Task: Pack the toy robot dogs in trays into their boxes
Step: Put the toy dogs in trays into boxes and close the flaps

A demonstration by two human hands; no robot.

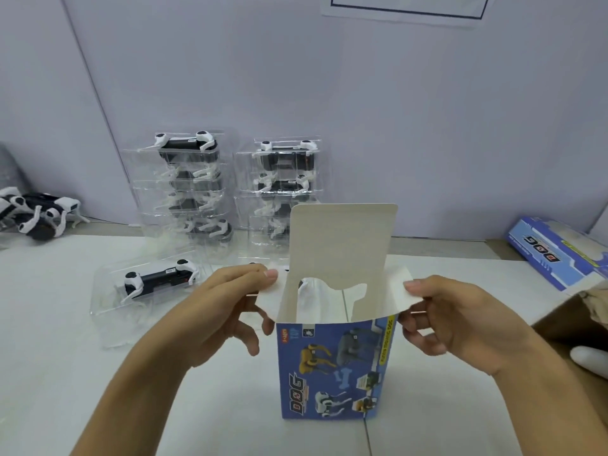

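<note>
Head view: box (332, 366) upright, mouth open; hands pinch its side flaps. Trayed dog (158, 281) lies crosswise, nearer left hand (227, 301) than right hand (450, 314).

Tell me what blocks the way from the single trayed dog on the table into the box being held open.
Nothing visible does. The blue box stands upright with its lid flap up, and the left hand and right hand hold the side flaps apart. The trayed dog lies unobstructed to its left.

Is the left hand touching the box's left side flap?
Touching. The head view shows the left hand pinching the left side flap of the blue box, thumb on top.
</note>
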